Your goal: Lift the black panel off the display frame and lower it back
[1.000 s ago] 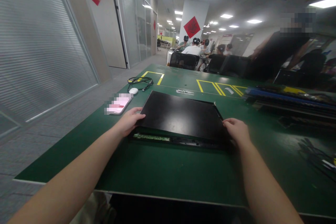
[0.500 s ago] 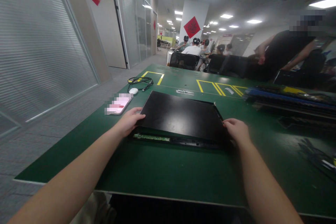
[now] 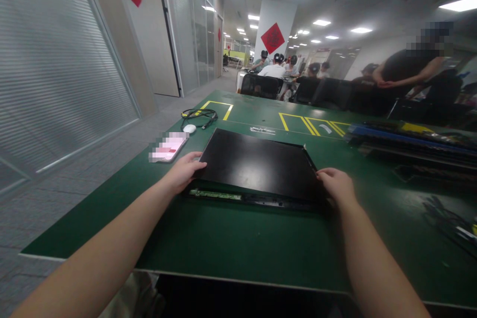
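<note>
A flat black display panel lies in front of me over a dark frame, whose near strip shows below the panel's near edge. A green circuit board runs along the left part of that strip. My left hand is closed on the panel's left edge, thumb on top and fingers partly hidden beneath. At the right edge my right hand pinches the panel near its corner; whether it also grips the frame I cannot tell.
On the green table, a phone, a white mouse and a coiled black cable lie at left. Dark stacked panels and loose cables are at right. A person stands behind them.
My hands and the display panel have barely moved. The standing person at the right has shifted, and that person's hands are now together in front.
</note>
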`<state>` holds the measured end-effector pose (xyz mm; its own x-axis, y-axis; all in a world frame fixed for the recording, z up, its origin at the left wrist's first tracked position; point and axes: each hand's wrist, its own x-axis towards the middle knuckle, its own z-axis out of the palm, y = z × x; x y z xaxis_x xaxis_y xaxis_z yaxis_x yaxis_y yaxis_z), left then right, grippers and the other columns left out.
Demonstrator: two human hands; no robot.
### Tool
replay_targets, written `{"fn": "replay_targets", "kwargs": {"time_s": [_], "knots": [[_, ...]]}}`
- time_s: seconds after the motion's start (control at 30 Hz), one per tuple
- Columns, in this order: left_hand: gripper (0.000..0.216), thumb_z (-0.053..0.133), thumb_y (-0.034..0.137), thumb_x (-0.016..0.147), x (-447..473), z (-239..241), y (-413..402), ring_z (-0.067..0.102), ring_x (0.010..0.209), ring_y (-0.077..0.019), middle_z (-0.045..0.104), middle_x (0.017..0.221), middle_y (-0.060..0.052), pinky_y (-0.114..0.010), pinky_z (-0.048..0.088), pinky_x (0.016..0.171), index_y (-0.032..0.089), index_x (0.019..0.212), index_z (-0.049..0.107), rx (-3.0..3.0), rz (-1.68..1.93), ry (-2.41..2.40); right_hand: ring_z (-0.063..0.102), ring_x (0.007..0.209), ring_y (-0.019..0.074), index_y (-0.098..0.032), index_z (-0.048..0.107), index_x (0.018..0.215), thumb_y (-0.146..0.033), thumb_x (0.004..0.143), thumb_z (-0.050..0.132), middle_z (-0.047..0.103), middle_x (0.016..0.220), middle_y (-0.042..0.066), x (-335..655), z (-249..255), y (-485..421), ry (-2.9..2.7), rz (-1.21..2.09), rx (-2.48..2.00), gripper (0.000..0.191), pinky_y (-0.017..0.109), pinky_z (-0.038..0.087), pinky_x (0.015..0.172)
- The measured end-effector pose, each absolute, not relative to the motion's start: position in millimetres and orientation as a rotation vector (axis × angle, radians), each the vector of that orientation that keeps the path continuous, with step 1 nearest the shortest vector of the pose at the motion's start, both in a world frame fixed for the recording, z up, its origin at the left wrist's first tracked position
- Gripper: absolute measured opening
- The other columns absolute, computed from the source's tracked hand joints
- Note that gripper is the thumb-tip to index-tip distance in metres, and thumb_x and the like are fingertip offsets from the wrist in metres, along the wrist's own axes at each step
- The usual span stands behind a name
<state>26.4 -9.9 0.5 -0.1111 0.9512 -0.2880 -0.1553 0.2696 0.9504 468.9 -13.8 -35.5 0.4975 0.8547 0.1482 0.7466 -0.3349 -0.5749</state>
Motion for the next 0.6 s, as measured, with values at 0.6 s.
{"fn": "replay_targets", "kwargs": {"time_s": [0.6], "knots": [[0.038,0.074,0.002,0.07,27.9,2.4,-12.3,0.071,0.06,-0.0192,0.077,0.079,-0.005,-0.027,0.058,0.058,0.018,0.104,0.067,0.863,1.138,1.352,0.068,0.078,0.0235,-0.021,0.079,0.085,-0.032,0.072,0.059,0.077,0.084,0.008,471.4,-38.2,-11.7,-1.27,0.257,-2.144,0.026,0.032,0.049,0.068]]}}
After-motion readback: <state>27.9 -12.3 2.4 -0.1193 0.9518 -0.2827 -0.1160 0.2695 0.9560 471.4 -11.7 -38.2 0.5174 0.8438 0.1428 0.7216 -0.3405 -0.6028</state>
